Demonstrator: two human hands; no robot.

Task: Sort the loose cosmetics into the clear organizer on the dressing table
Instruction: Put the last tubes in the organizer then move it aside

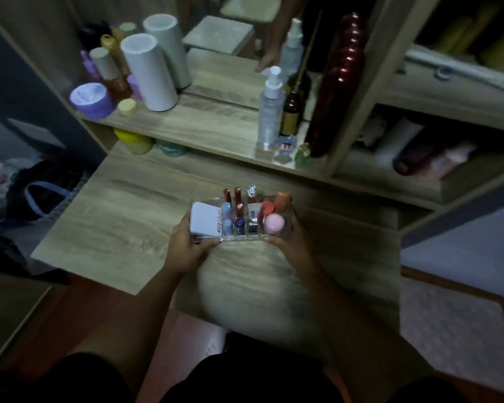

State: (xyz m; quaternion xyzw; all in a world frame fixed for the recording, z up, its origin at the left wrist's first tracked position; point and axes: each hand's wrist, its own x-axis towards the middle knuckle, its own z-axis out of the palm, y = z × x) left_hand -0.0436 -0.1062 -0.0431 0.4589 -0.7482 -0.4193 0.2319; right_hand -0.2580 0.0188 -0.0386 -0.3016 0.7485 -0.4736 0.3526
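Note:
The clear organizer [285, 232] sits at the middle of the wooden dressing table [122, 216]. My left hand [186, 242] grips its left end and my right hand [291, 242] grips its right end. Inside it stand a white compact [204, 221] at the left, red lipsticks [237, 199], light blue tubes [227, 212], a small clear bottle [251, 191], an orange tube [281, 200] and a pink round sponge [274, 223]. Whether the organizer rests on the table or is lifted slightly I cannot tell.
An upper shelf [216, 123] carries white cylinders [149, 72], a purple jar [92, 100], a clear pump bottle [269, 112], a dark bottle [291, 112] and a tall dark red vase [332, 91]. Yellow and teal jars [134, 141] sit under it. A mirror stands behind. A bag [41, 196] lies at the left.

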